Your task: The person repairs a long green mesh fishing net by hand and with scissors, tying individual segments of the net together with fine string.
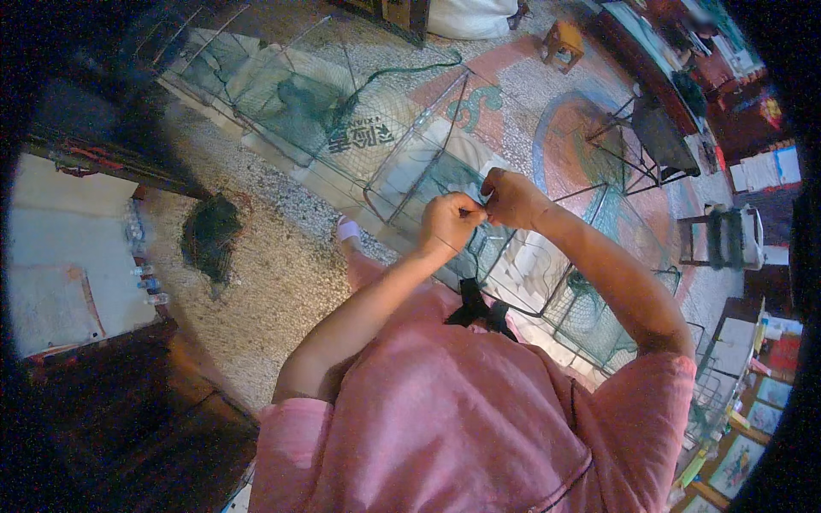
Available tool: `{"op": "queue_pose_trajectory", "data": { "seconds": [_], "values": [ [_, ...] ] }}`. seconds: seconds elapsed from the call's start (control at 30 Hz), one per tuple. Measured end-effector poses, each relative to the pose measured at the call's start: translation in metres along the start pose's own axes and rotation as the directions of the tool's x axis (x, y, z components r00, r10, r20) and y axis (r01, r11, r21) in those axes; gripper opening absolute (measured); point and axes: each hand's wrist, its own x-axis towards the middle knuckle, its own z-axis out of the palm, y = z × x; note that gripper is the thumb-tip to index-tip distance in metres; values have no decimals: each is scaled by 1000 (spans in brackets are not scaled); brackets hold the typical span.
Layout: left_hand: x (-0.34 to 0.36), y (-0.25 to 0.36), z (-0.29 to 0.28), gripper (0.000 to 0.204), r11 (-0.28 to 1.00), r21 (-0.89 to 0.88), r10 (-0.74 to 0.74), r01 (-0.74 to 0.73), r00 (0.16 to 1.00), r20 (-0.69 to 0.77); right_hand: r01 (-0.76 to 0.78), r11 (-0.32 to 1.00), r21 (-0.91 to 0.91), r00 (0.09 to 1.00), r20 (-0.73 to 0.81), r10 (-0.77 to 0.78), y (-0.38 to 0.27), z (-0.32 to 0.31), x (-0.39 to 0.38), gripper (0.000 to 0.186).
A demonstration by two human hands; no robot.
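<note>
My left hand [446,229] and my right hand [513,200] meet in front of me, thumbs and fingers pinched together. Whatever lies between the fingertips is too small to make out. Under and around them stretches a long green mesh net trap [295,107] with dark rectangular wire frames [438,158]. It runs from the far left towards the near right, across pale sheets on the floor. One framed section of the net stands right below my hands. A black strap or bow [470,306] lies against my pink shirt.
A dark bundle of netting [211,235] lies on the speckled floor at left. Far off are a small wooden stool [562,44] and a white sack [470,17]. A folding black-legged stand [654,141] and a chair [727,239] stand at right. A pale-topped table [68,256] is at left.
</note>
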Motion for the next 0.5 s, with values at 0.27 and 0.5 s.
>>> {"op": "queue_pose_trajectory", "data": {
  "seconds": [0.27, 0.5],
  "values": [
    [-3, 6, -7, 12, 940, -303, -144, 157, 987, 64, 183, 982, -54, 971, -146, -189, 8, -1, -2, 21],
    [0, 47, -45, 12, 315, -892, -73, 323, 946, 317, 153, 746, 648, 934, 152, -324, -17, -62, -50, 28]
  ]
}}
